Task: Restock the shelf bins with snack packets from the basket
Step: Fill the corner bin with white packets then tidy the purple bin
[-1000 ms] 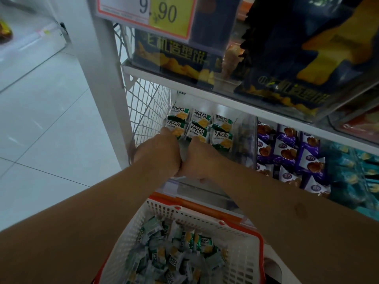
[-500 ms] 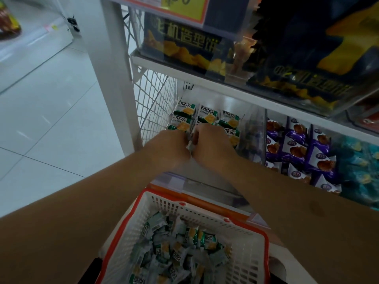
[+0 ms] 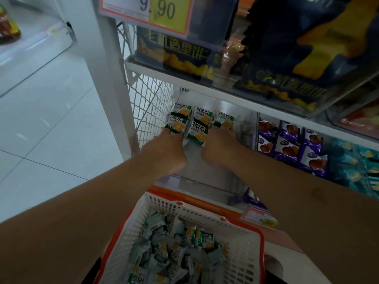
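Deep at the back left corner of the clear shelf bin (image 3: 217,187) we have both hands among the green snack packets (image 3: 198,128), which stand in rows against the bin's back wall. Our left hand (image 3: 164,154) touches the left front packet and our right hand (image 3: 220,148) touches the right one; the fingers are hidden behind the packets, so we cannot tell whether they pinch. Below our forearms the white basket (image 3: 242,238) holds a loose heap of the same packets. Purple packets (image 3: 289,146) fill the next bin to the right.
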Demonstrator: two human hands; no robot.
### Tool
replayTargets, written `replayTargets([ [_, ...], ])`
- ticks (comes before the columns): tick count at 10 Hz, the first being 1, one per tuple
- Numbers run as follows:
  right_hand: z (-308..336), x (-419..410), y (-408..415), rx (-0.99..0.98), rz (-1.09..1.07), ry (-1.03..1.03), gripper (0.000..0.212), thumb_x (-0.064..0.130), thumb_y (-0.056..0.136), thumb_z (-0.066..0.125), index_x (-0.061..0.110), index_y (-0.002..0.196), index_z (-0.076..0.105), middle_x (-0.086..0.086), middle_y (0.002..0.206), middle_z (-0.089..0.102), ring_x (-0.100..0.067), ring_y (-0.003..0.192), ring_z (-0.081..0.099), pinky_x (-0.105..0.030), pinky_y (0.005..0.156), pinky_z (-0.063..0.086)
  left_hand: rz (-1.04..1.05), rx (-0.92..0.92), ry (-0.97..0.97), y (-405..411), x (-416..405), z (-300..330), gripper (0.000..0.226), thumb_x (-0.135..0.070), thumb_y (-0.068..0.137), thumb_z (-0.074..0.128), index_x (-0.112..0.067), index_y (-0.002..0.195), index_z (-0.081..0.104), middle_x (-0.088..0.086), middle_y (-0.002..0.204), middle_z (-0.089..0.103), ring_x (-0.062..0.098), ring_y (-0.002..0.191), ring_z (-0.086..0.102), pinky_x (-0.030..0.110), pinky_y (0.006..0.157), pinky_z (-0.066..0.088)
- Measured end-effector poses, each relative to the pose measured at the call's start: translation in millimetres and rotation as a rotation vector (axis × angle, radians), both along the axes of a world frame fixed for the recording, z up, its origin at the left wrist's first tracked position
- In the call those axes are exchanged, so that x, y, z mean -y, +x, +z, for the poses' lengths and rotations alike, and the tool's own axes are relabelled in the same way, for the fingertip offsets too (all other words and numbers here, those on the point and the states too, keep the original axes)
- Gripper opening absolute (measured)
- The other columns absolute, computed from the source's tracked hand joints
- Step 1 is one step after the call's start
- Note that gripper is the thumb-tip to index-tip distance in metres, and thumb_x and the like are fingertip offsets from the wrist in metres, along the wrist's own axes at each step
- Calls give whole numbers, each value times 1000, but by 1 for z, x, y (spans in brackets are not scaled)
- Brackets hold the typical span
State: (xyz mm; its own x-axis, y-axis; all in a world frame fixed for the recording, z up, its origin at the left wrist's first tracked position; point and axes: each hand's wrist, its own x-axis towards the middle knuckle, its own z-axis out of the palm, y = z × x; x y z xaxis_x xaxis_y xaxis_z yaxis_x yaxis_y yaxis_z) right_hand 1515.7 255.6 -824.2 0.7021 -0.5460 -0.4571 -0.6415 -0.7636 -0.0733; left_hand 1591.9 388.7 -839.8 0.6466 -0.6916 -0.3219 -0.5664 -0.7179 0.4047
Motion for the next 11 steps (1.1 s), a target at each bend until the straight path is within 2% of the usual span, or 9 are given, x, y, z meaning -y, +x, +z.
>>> replayTargets([
  [1,10,-5,-11,154,55,1,21,14,94,65,1,112,62,-23,126,51,-36,114,56,-43,99,54,38,25,-92,-7,-5,4,41,-10,86,57,-17,126,63,10,121,59,25,100,59,42,86,57],
  [2,34,-25,-36,426,-8,68,33,3,89,65,12,120,60,-8,120,55,-21,98,60,-36,84,59,113,120,-274,-27,-17,21,31,-11,93,55,-17,122,65,8,115,63,24,99,63,40,83,57],
  [4,40,-91,-121,477,-39,430,31,-6,83,56,23,84,64,3,84,67,-14,78,64,-29,62,54,193,-134,-570,-111,-86,28,12,-26,101,54,-27,92,62,-4,76,65,9,64,60,30,58,52],
  [6,-92,-117,-186,11,-193,465,20,8,95,57,20,110,63,-6,112,64,-14,89,57,-33,81,56,242,-340,-27,-151,-139,-68,15,-26,99,58,-28,114,58,-12,95,63,4,76,63,11,54,44],
  [7,-150,-124,-201,-110,-347,601,38,14,99,60,15,136,52,-10,122,59,-18,89,54,-32,74,49,158,-373,318,-153,-155,-125,55,-40,92,65,-31,144,50,6,142,49,26,123,56,32,97,50],
  [8,-208,-131,-200,-177,-390,651,61,28,102,61,23,157,36,-7,136,58,-23,98,57,-28,77,41,162,-441,473,-156,-158,-185,80,-58,83,74,-45,152,35,16,162,12,43,148,19,52,121,26],
  [9,-262,-145,-199,-146,-353,714,79,35,96,74,27,160,28,-5,138,59,-25,103,65,-29,82,57,95,-397,509,-163,-152,-239,92,-64,82,73,-48,156,21,16,167,-12,46,153,-9,62,125,10],
  [10,-293,-157,-198,-79,-282,612,100,50,85,81,36,163,20,-6,138,61,-30,116,62,-41,94,57,59,-351,513,-165,-153,-271,91,-66,84,70,-44,159,22,15,168,-16,49,153,-9,64,124,13],
  [11,-319,-166,-197,-108,-212,533,87,50,84,78,46,154,26,-18,143,49,-42,122,54,-53,101,52,59,-311,494,-165,-160,-290,92,-68,83,69,-43,159,24,12,170,-16,49,152,-12,66,122,15],
])
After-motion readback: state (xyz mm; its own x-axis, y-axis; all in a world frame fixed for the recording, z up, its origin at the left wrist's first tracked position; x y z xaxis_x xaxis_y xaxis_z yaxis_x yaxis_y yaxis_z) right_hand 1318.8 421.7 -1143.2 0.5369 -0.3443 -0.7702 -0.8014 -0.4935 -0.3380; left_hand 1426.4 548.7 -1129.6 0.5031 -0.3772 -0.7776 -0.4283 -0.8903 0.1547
